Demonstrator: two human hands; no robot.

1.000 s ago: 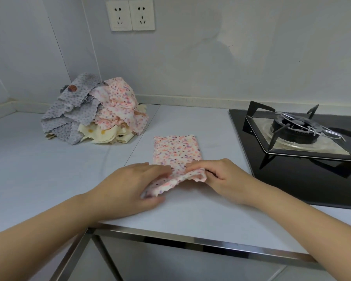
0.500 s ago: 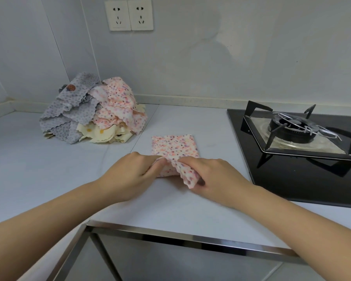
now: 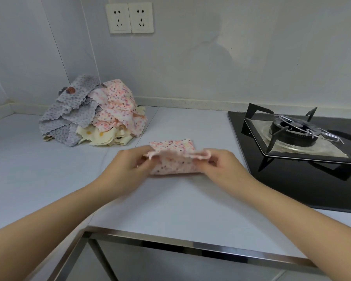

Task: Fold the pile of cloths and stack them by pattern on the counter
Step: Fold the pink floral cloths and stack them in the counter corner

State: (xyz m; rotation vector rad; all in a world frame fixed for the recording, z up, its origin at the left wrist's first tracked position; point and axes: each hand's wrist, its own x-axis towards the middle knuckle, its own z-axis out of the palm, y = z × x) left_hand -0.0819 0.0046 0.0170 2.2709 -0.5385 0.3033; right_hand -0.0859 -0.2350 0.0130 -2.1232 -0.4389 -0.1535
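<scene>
A pink dotted cloth (image 3: 173, 159) lies on the white counter (image 3: 170, 199), folded into a small rectangle. My left hand (image 3: 128, 167) pinches its near edge at the left corner, and my right hand (image 3: 221, 165) pinches the same edge at the right corner. That edge is lifted and carried toward the far side, over the rest of the cloth. A loose pile of cloths (image 3: 93, 120) sits at the back left: grey dotted ones, pink dotted ones and pale yellow ones underneath.
A black gas hob (image 3: 304, 151) with a metal pan support stands on the right, close to my right hand. Two wall sockets (image 3: 130, 18) are above the pile. The counter's metal front edge (image 3: 190, 242) runs below my forearms.
Both hands have lifted the cloth's near edge and moved it away from me, folding the cloth over itself into a shorter shape.
</scene>
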